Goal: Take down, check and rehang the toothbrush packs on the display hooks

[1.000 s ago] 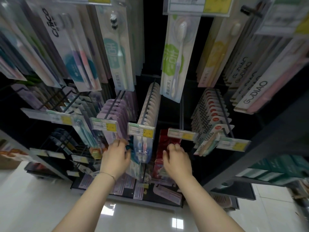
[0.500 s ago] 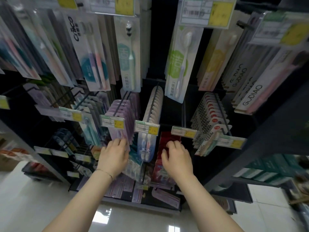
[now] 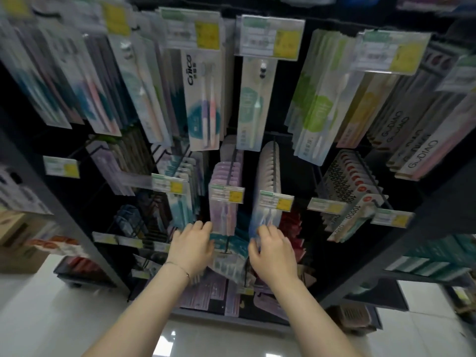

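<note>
Right fingers (image 3: 268, 229) curled and close together round the lower end of the blue-and-white toothbrush pack (image 3: 266, 215), thumb on the near side, so pinching it. Left fingers (image 3: 203, 226) bent and pressed together, tips against the lower edge of the lilac toothbrush pack (image 3: 222, 215); not possible to tell if gripping anything (much blur here). Right hand (image 3: 274, 252) and left hand (image 3: 192, 244) both knuckles up, side by side but apart, with a thin bracelet (image 3: 180, 267) on the left wrist. Blue-and-white toothbrush pack hanging first on its hook (image 3: 276, 163), just under a price tag (image 3: 277, 200), in the middle row of the display rack (image 3: 386, 258), near its centre. Lilac toothbrush pack hanging just beside it, to the left. Between the hands and lower, teal packs (image 3: 226, 240); to the right of the right hand, red packs (image 3: 291, 222). Below the bottom edge of the rack, glossy white floor (image 3: 38, 318).
</note>
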Demonstrator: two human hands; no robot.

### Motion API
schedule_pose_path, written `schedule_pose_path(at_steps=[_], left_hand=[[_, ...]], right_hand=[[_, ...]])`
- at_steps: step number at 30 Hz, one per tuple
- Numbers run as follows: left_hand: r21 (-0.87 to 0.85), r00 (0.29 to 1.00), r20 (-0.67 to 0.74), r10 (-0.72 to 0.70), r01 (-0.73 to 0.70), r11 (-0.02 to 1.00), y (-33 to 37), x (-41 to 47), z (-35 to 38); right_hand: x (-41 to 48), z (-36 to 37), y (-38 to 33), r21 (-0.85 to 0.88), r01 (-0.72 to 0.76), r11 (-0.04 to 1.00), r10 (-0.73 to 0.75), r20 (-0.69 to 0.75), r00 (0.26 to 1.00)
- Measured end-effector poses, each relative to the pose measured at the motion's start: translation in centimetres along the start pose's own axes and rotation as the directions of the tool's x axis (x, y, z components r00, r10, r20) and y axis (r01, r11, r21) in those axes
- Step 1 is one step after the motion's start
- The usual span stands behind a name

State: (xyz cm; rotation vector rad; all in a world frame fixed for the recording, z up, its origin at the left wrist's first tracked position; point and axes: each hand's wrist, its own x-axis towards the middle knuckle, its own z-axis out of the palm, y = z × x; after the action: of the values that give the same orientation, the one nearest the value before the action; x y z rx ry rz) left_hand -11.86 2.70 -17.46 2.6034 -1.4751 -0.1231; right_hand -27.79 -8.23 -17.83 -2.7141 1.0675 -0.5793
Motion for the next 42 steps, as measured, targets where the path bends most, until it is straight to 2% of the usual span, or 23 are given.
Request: schedule_pose_path(at_steps=[9, 16, 20, 23, 34, 42], left_hand=[[0.053, 1.000, 0.012, -0.016, 0.015, 0.998, -6.1, -2.1, -2.0], [0.032, 0.998, -0.048, -0.035, 0.037, 0.999, -9.6, -2.9, -3.5], [0.035, 0.995, -0.075, -0.067, 0.069, 0.997, -10.9, -2.5, -4.2], [0.033, 0.990, -0.102, -0.094, 0.098, 0.995, -11.6, -1.8, -4.6], [0.027, 0.981, -0.083, -0.174, 0.177, 0.984, -13.4, -0.8, -4.5], [0.018, 0.980, -0.085, -0.178, 0.180, 0.983, -16.9, -0.2, -4.2]], right_hand=[[0.9, 2.4, -8.1, 0.008, 0.034, 0.999, -0.034, -0.015, 0.999], [2.5, 3.6, -13.2, 0.049, 0.111, 0.993, -0.111, -0.003, 0.994], [3.7, 3.6, -14.7, 0.070, 0.157, 0.985, -0.161, 0.052, 0.986], [4.8, 3.8, -15.5, 0.085, 0.196, 0.977, -0.199, 0.025, 0.980], [7.1, 6.6, -17.5, 0.106, 0.290, 0.951, -0.298, 0.069, 0.952], [7.8, 9.0, -20.4, 0.108, 0.298, 0.949, -0.307, 0.088, 0.948]])
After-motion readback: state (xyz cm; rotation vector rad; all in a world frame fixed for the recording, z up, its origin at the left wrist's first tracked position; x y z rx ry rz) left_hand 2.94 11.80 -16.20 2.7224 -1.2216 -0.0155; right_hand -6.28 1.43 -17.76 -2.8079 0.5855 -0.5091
